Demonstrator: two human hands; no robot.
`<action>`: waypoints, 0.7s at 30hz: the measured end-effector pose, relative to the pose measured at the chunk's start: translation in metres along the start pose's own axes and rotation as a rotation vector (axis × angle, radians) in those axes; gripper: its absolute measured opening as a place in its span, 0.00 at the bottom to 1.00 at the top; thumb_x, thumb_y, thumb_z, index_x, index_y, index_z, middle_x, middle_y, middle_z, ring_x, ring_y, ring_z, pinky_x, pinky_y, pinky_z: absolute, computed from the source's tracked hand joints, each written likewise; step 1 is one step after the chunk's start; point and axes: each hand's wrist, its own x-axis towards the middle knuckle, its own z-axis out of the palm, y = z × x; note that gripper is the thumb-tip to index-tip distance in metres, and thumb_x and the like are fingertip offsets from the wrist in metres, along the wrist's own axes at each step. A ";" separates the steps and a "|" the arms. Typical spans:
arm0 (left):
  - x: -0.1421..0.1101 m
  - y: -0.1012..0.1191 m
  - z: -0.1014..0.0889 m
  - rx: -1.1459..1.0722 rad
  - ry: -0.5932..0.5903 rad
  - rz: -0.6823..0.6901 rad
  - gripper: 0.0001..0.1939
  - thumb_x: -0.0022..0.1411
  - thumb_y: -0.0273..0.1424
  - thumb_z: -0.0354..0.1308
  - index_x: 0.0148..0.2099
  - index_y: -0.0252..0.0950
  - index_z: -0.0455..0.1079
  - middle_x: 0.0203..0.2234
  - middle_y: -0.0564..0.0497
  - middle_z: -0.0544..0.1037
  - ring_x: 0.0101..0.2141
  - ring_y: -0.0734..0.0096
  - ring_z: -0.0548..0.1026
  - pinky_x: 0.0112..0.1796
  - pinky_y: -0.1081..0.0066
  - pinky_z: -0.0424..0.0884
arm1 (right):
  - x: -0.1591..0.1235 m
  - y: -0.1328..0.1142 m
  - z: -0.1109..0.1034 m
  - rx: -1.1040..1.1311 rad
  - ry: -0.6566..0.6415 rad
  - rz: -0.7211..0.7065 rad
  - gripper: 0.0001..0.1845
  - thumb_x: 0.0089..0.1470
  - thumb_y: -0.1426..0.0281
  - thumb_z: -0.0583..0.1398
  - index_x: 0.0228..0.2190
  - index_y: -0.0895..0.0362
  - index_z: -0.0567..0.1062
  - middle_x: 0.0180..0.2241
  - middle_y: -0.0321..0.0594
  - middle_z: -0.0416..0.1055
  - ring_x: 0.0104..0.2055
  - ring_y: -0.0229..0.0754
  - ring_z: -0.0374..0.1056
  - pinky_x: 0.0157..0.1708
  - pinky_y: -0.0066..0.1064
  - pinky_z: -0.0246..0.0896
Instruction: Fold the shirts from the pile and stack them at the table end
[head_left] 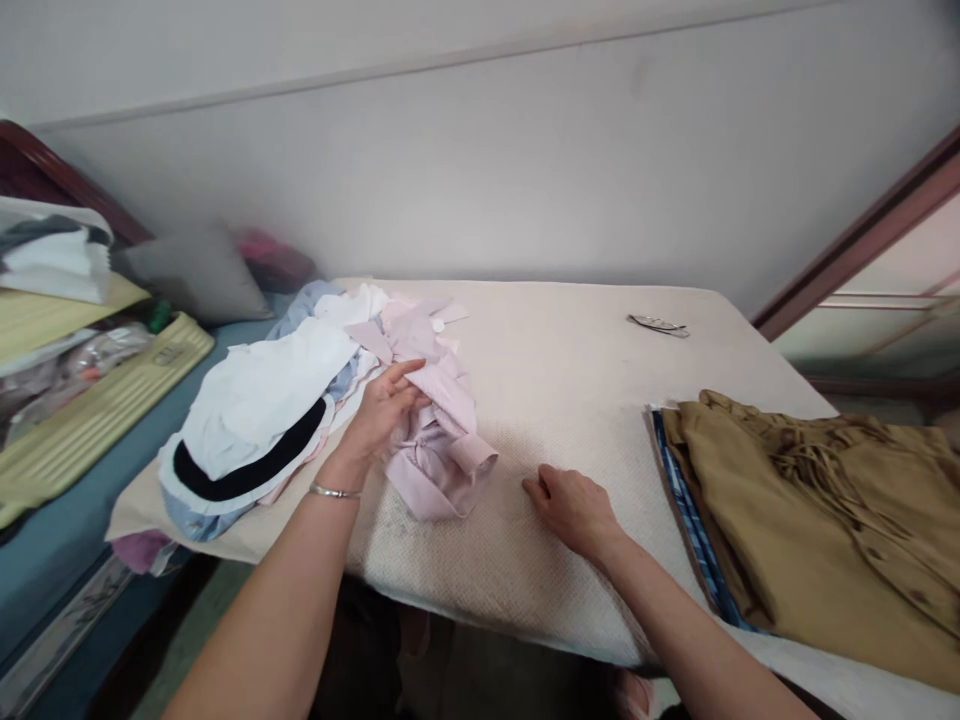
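A crumpled pale pink garment (446,400) lies on the light covered table, its lower part bunched into folds. My left hand (390,405), with a silver bangle at the wrist, rests against its left side. The fingers of this hand are stretched and apart, touching the cloth. My right hand (570,505) is on the tabletop to the right of the garment, its fingers curled closed with nothing visible in them. Beside my left forearm is a heap of clothes, with a white garment (262,390) on top and a black band (247,460) showing below it.
Folded brown trousers (810,520) lie in a stack at the right, over a blue patterned cloth (690,520). Eyeglasses (658,325) sit towards the back of the table (555,350). At the left, a yellow plastic rack (105,410) and a grey cushion (199,270) rest on a blue surface.
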 end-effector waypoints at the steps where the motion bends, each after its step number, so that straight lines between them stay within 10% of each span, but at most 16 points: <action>1: 0.000 -0.003 0.001 0.084 -0.034 0.027 0.26 0.52 0.26 0.63 0.56 0.33 0.73 0.35 0.48 0.81 0.39 0.67 0.79 0.47 0.63 0.75 | 0.000 0.000 0.000 -0.002 0.001 0.001 0.23 0.67 0.56 0.49 0.36 0.55 0.77 0.36 0.48 0.79 0.37 0.50 0.75 0.32 0.34 0.54; 10: -0.008 -0.006 0.004 1.127 0.022 0.405 0.10 0.65 0.29 0.54 0.42 0.38 0.77 0.39 0.48 0.82 0.41 0.63 0.78 0.46 0.64 0.70 | -0.003 -0.001 0.001 -0.006 0.027 -0.015 0.22 0.67 0.56 0.49 0.37 0.56 0.77 0.36 0.49 0.79 0.37 0.50 0.75 0.32 0.34 0.55; 21: 0.001 -0.013 -0.006 1.382 0.106 0.457 0.14 0.69 0.35 0.48 0.32 0.37 0.68 0.46 0.40 0.72 0.49 0.57 0.71 0.53 0.59 0.68 | -0.001 0.001 0.004 -0.008 0.025 -0.021 0.21 0.68 0.57 0.49 0.39 0.56 0.76 0.36 0.49 0.78 0.38 0.49 0.75 0.34 0.35 0.57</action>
